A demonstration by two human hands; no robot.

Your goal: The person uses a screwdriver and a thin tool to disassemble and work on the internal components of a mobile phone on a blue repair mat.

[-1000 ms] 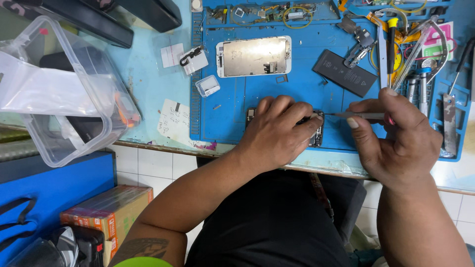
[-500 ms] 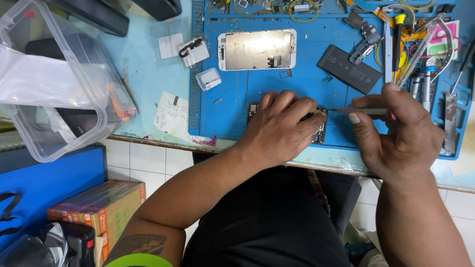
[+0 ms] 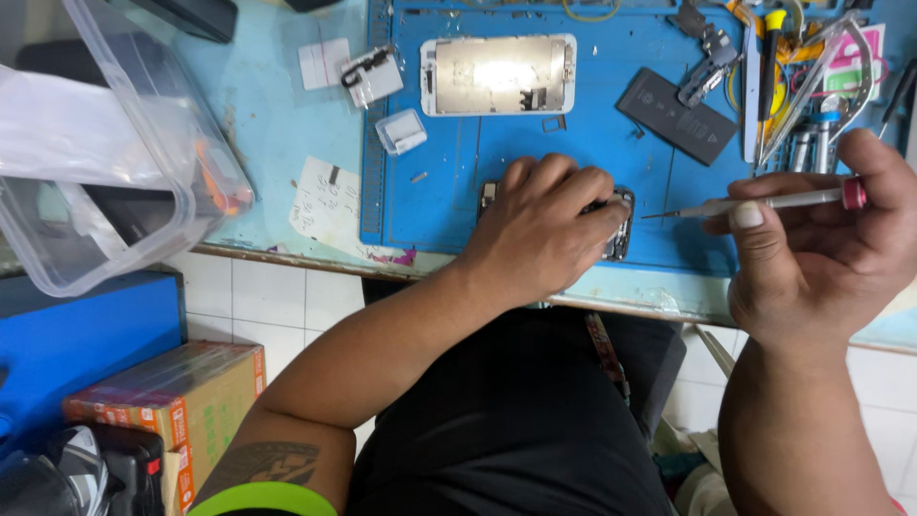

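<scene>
The right hand (image 3: pixel 821 258) has drawn its slim screwdriver (image 3: pixel 755 203) back from the opened phone (image 3: pixel 619 229), pinched between thumb and fingers (tip now clear to the phone's right). The left hand (image 3: pixel 544 225) stays clamped over the phone, pinning it on the blue mat (image 3: pixel 458 182), so the work looks paused.

My cluttered repair bench

I sit at a light-blue worktop (image 3: pixel 267 124) with a white tiled front (image 3: pixel 277 296), cardboard box (image 3: pixel 172 392) below.
</scene>
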